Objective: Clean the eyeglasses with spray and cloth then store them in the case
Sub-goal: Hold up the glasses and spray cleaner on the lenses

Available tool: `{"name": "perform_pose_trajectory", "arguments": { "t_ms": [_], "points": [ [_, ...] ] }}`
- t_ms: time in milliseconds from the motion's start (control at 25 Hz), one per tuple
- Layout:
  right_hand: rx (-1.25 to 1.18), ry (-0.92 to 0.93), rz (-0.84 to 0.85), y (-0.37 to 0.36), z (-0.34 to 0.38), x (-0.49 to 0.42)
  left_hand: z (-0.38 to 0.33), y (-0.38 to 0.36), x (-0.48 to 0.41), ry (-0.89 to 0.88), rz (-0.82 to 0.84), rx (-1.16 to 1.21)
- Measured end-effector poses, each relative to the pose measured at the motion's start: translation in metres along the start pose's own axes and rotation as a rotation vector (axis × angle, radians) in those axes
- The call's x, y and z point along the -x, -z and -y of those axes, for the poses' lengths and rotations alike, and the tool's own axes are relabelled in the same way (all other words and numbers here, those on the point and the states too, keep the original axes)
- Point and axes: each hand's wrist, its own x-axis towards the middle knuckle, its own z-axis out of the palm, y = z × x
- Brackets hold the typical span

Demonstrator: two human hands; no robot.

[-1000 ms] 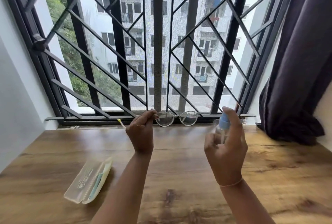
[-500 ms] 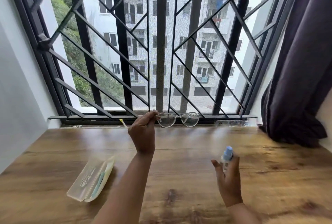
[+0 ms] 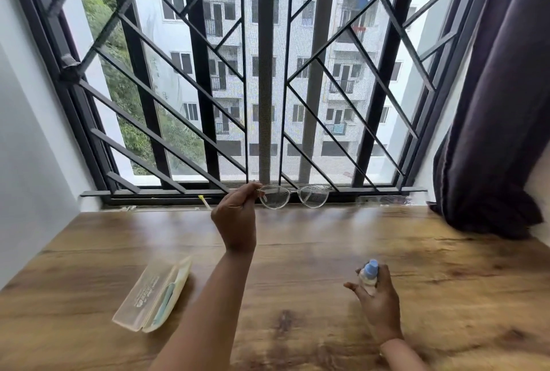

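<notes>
Above the wooden table (image 3: 297, 251), eyeglasses (image 3: 293, 196) in the left hand (image 3: 235, 219) grip, spray bottle (image 3: 369, 274) in the right hand (image 3: 376, 299) grip.

Spray bottle (image 3: 368, 277): lower body hidden inside the right hand (image 3: 376, 302); only the blue cap and clear shoulder show.
Eyeglasses (image 3: 293, 196): one temple hidden in the left hand (image 3: 235, 217).
Case (image 3: 153, 293), left of the left forearm: lid print too small to read; pale blue item inside blurred, cannot tell what.
Both forearms: cut off by the bottom edge.
Curtain (image 3: 491, 120): cut off at right.
</notes>
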Motion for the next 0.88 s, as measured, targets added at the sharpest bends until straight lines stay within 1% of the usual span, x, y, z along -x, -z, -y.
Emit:
{"name": "perform_pose_trajectory", "arguments": {
  "t_ms": [600, 800, 880],
  "points": [
    [-0.002, -0.076, 0.008, 0.001, -0.008, 0.006, 0.002, 0.001, 0.004, -0.025, -0.008, -0.030],
    [-0.001, -0.137, 0.052, 0.000, -0.004, 0.006, 0.002, 0.001, 0.005, -0.009, -0.011, 0.004],
    [0.004, -0.052, -0.028, 0.001, 0.014, 0.008, 0.002, 0.000, 0.005, -0.014, -0.014, 0.015]
  ]
}}
